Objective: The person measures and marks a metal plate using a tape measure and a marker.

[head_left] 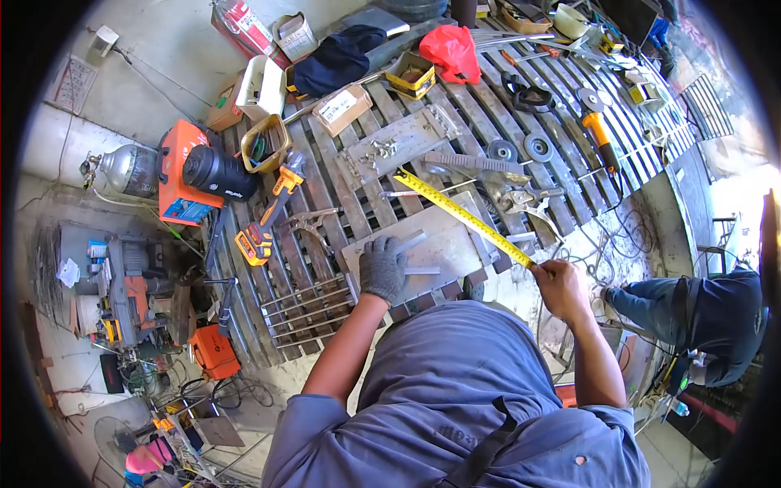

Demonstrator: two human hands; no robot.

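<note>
My left hand [382,270], in a grey knitted glove, rests over a metal plate [451,228] on the slatted steel table. Its fingers are curled over the left ends of two short metal bars [421,271]; whether the bars are joined under the glove is hidden. My bare right hand [561,289] is closed on the near end of a yellow tape measure [468,218]. The blade slants up and left across the plate, and its far tip lies past the plate's upper edge. No tape case shows.
Clamps [529,203], a cordless grinder [277,203] and a corded angle grinder [600,138] lie on the slatted table [281,305]. Boxes and a red bag [450,53] line its far edge. An orange machine [183,171] stands left. Another person [716,321] bends at the right.
</note>
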